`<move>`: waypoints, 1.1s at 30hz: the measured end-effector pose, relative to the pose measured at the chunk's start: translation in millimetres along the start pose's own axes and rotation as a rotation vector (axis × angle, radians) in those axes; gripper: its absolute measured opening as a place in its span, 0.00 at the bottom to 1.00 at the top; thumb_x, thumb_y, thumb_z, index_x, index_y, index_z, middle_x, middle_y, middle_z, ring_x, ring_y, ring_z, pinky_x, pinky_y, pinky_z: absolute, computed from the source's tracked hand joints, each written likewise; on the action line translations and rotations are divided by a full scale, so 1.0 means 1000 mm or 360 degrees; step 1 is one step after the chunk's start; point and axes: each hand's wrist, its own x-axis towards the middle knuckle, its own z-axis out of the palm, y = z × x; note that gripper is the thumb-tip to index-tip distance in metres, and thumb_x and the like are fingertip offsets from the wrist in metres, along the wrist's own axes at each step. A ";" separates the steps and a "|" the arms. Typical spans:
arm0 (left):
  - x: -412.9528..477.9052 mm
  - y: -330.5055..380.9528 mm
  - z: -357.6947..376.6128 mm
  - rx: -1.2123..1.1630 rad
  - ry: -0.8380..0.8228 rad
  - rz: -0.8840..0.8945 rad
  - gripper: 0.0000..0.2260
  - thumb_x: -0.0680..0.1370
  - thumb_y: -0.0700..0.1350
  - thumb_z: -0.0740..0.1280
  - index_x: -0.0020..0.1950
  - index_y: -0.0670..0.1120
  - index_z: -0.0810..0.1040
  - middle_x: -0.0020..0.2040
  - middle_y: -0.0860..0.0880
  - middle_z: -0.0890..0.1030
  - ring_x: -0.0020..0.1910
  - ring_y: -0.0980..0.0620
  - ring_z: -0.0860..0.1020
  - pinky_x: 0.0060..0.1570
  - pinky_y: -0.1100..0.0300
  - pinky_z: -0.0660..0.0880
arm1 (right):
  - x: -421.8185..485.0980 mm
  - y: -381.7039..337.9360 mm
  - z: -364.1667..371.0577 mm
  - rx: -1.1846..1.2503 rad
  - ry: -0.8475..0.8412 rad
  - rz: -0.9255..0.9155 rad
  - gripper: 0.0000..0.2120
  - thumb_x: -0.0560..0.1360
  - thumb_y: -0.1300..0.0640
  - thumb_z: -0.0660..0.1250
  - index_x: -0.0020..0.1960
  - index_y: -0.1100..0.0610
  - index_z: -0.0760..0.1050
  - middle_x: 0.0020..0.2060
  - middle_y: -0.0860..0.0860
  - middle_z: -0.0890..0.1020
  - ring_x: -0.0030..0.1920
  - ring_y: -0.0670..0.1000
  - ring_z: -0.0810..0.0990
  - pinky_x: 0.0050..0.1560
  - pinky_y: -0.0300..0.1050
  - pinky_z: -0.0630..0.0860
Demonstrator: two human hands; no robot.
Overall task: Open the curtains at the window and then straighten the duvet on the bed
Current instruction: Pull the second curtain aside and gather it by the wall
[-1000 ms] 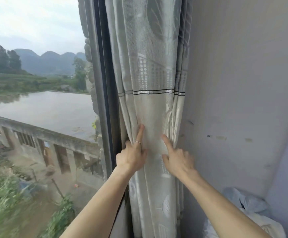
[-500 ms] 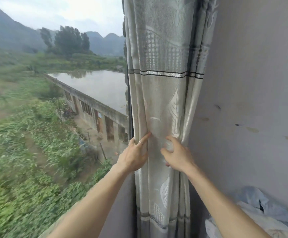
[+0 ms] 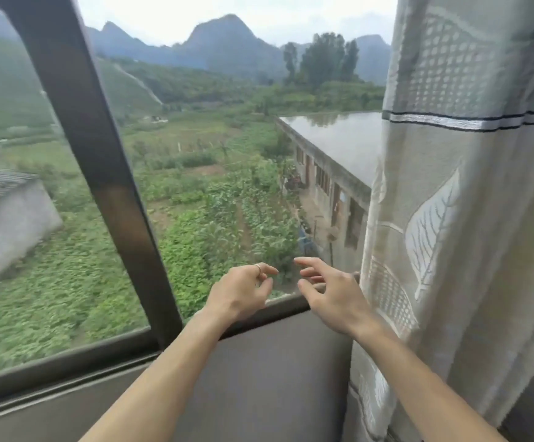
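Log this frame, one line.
phase: curtain open | curtain: bunched right | left hand: open, empty | right hand: open, empty | duvet: not in view

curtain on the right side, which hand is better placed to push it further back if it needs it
Right. The right hand hovers empty just beside the curtain edge; the left hand, also empty, sits farther over, in front of the window frame.

Your left hand (image 3: pixel 241 293) and right hand (image 3: pixel 331 295) hang side by side before the dark-framed glass window (image 3: pixel 106 173), touching nothing. The pale leaf-patterned fabric curtain (image 3: pixel 469 202) hangs just right of your right hand, gathered at the window's right edge.
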 end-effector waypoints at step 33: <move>-0.628 -0.408 -0.399 0.0684 0.1177 -0.1912 0.13 0.79 0.58 0.59 0.57 0.58 0.80 0.58 0.54 0.81 0.58 0.50 0.78 0.58 0.53 0.73 | -0.206 -0.592 0.496 0.0219 -0.0991 -0.1626 0.24 0.77 0.39 0.61 0.71 0.43 0.67 0.68 0.46 0.73 0.68 0.51 0.68 0.64 0.47 0.68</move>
